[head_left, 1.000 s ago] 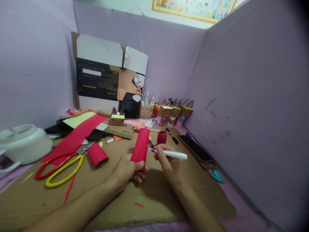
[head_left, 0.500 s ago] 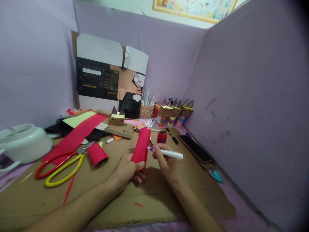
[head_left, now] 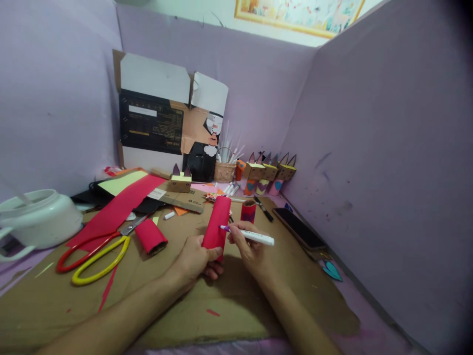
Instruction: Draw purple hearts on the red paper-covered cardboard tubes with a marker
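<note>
My left hand is closed around the lower end of a red paper-covered tube, tilted with its top away from me. In my right hand is a white marker with a purple tip, gripped like a pen. Its tip meets the tube's right side or hovers just over it; I cannot tell which. Behind my right hand stands a short red tube with a purple pattern. To the left of my left hand, another short red tube lies on its side beside scissors with red and yellow handles.
A cardboard sheet covers the table. At left are a white pot and a red paper strip. A phone and a blue paper heart lie right. Cardboard animal figures and a basket stand behind.
My right hand has moved slightly left, bringing the marker's tip from the tube's right edge onto its front face. My left hand keeps hold of the tube in the same place.
</note>
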`<state>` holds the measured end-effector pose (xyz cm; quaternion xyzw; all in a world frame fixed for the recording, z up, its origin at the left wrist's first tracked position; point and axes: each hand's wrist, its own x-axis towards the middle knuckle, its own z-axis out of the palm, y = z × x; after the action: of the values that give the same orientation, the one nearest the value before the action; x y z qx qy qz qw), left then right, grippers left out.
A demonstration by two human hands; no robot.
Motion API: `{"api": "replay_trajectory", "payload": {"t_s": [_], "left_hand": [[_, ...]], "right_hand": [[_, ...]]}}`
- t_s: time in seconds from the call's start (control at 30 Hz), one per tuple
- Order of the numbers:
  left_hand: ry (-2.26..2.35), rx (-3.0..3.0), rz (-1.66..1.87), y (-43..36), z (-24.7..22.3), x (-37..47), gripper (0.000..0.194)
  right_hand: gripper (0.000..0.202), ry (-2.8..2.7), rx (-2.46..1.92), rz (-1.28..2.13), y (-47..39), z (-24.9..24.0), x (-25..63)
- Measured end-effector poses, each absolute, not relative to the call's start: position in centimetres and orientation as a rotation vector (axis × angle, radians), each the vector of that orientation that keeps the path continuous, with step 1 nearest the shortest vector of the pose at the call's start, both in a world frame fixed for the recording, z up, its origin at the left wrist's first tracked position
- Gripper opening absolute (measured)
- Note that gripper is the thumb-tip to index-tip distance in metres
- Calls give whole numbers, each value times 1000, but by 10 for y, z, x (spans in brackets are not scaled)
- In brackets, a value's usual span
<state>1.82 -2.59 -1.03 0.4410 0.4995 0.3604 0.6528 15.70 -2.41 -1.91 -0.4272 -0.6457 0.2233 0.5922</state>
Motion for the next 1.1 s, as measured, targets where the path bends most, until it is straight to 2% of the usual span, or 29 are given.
{"api": "replay_trajectory", "payload": {"t_s": [0.27, 0.73, 1.1], "left_hand": [[1122, 998, 815, -25, -7, 19, 14], [1132, 1004, 820, -27, -9, 19, 14], [1094, 1042, 903, -23, -12, 18, 26]], "right_hand": [[22, -1505, -1087, 604, -33, -13, 156], [24, -1328, -1068, 477, -18, -22, 162], [29, -1117, -936, 738, -18, -15, 161]]}}
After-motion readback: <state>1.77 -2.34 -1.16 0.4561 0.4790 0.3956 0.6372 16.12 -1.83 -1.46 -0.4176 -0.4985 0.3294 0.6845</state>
